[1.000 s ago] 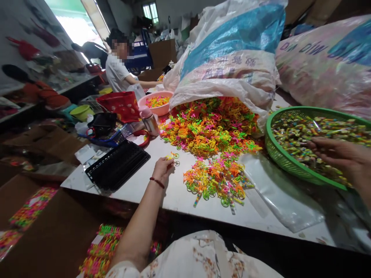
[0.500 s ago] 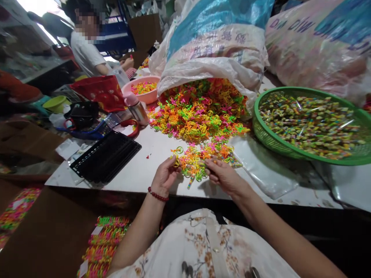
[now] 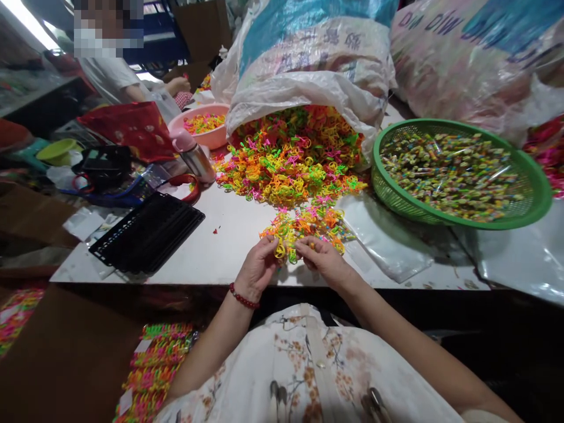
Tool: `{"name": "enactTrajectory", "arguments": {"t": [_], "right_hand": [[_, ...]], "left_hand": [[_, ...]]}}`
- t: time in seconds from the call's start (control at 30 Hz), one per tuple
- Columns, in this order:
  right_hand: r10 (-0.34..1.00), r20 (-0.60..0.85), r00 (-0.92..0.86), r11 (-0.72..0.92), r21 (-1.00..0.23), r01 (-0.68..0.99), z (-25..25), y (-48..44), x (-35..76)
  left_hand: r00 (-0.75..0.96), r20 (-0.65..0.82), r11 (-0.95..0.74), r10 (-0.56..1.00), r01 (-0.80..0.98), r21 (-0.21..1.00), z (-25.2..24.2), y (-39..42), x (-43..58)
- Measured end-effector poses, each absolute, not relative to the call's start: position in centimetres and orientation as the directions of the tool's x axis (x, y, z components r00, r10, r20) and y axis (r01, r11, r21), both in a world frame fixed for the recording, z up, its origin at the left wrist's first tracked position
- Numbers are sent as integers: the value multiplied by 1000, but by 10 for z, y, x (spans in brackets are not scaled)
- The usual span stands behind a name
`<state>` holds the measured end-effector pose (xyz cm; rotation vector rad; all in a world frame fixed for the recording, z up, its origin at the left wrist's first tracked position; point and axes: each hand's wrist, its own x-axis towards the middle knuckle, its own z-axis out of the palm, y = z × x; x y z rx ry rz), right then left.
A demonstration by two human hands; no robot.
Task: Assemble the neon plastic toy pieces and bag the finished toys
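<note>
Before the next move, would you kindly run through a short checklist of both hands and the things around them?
1. Left hand pinches a yellow toy piece: ok.
2. Right hand meets it at the fingertips; what it holds: cannot tell.
3. Small pile of pieces lies just beyond the hands: ok.
4. Green basket sits fully on the table: ok.
5. Clear bag lies flat beside the pile: ok.
</note>
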<state>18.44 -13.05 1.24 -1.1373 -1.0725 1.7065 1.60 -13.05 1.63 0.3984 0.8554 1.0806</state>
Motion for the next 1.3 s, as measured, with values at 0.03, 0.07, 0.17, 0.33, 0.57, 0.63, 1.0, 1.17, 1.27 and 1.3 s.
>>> {"name": "enactTrajectory", "arguments": {"t": [0.03,0.07,0.17,0.33,0.57,0.63,1.0,1.17,1.27,1.3], "right_hand": [[933,-261,-249,-306,-938,-164,12,-132,184],[938,-260,-231,-303,-936,-177,11,-133,184],[928,-300,-221,-354,-896,-270,15,-135,185],[912,-353,-209,-409,-818,-404,23,-136,193],[929,-200,-311,-235,-969,-80,21,-147,192],[945,-106,-310,-86,-993,79,22,-151,190],[960,64,-274,158,-929,335,10,-145,191],[943,143,-302,247,-906,344,14,-145,191],[945,166,-283,267,-891,368,18,-145,190],[945,168,-282,269,-890,368,18,-145,190]], "left_hand": [[206,-406,443,890,-597,669,16,-131,18],[211,-404,445,890,-592,672,16,-132,19],[232,-393,451,890,-575,683,18,-135,19],[279,-375,465,884,-598,653,19,-136,18],[89,-411,397,907,-503,767,15,-138,32],[8,-361,326,933,-451,831,14,-139,35],[-110,-167,140,980,-223,965,-4,-138,36],[-112,-135,117,984,-157,981,-8,-137,37],[-96,-144,129,985,-151,980,-8,-137,37],[-98,-142,128,985,-143,981,-8,-136,37]]}}
